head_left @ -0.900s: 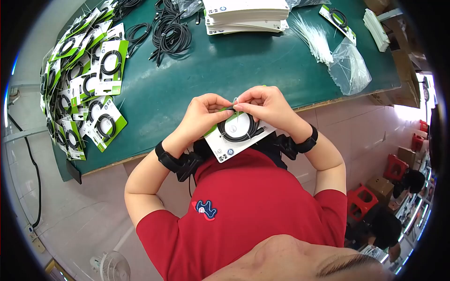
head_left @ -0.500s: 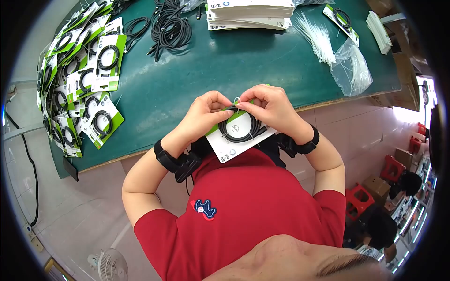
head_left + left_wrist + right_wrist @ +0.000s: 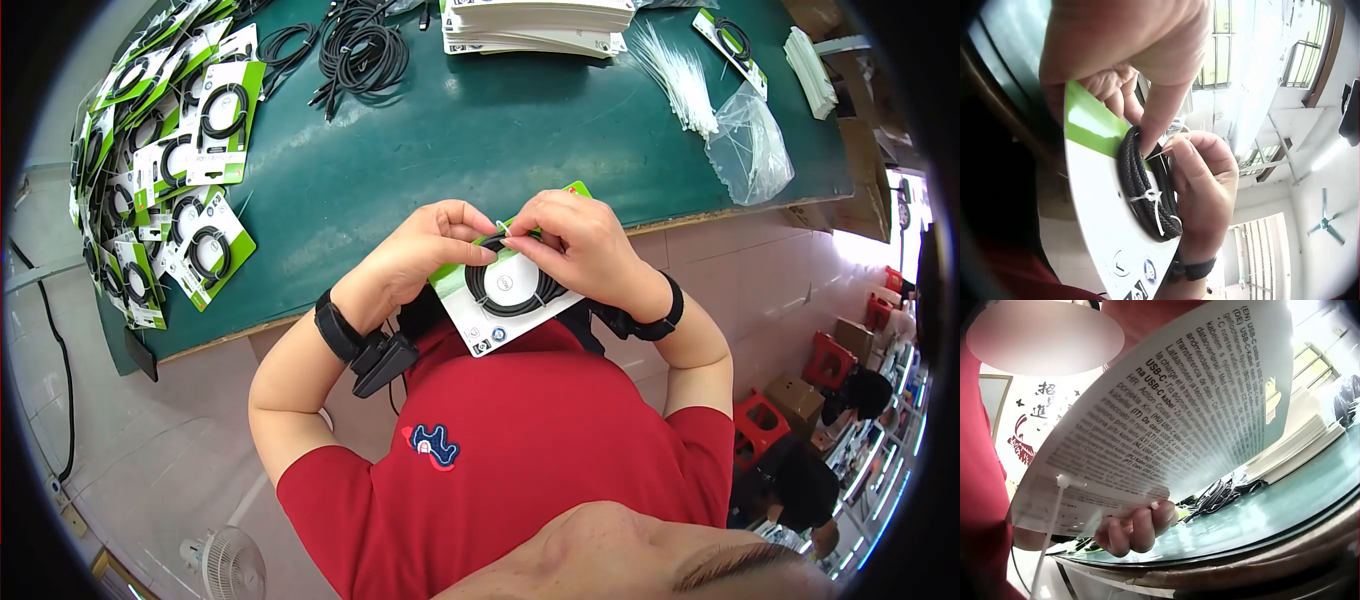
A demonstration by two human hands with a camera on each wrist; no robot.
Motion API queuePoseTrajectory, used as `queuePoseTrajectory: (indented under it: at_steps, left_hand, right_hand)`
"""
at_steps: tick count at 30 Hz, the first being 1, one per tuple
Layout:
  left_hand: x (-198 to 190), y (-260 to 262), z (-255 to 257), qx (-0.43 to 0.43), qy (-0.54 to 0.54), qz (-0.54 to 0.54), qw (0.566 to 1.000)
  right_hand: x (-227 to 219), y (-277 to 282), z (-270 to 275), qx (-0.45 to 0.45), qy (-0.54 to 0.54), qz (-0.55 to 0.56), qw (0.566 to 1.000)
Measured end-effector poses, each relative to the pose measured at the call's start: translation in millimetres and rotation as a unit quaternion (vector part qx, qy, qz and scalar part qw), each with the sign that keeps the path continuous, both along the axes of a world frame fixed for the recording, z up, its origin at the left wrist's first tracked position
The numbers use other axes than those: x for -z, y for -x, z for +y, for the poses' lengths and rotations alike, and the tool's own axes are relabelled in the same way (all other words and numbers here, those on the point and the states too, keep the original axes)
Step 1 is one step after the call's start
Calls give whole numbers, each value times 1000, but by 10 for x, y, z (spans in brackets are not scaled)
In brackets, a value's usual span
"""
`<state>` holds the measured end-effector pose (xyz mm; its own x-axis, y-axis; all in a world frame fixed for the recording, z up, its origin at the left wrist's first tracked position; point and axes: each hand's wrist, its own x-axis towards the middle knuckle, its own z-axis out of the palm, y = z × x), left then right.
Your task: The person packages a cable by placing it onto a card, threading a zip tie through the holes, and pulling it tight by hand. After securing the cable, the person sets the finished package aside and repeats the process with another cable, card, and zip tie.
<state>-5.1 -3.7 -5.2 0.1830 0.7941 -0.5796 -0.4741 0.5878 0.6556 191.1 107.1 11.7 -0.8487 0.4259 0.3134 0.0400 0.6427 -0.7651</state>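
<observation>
Holding backing card (image 3: pixel 487 310) in left hand (image 3: pixel 420 255), right hand (image 3: pixel 575 245) grip pinching thin zip tie (image 3: pixel 1159 151), coiled cable (image 3: pixel 510 290) beneath.

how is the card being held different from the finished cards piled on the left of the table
The held card is lifted off the green table between the left hand and right hand, tilted; the finished cards lie flat in an overlapping heap. On the held card, the fingers pinch a white tie at the cable coil's top; nobody touches the finished cards. Both are white and green, carrying a black coil.
</observation>
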Motion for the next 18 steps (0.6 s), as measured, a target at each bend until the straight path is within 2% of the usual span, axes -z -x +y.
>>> queuePoseTrajectory:
  at_steps: [18]
  left_hand:
    - [13,-8,-2,-19,7,29,999]
  right_hand:
    - [20,19,-2,5,-11,10,1000]
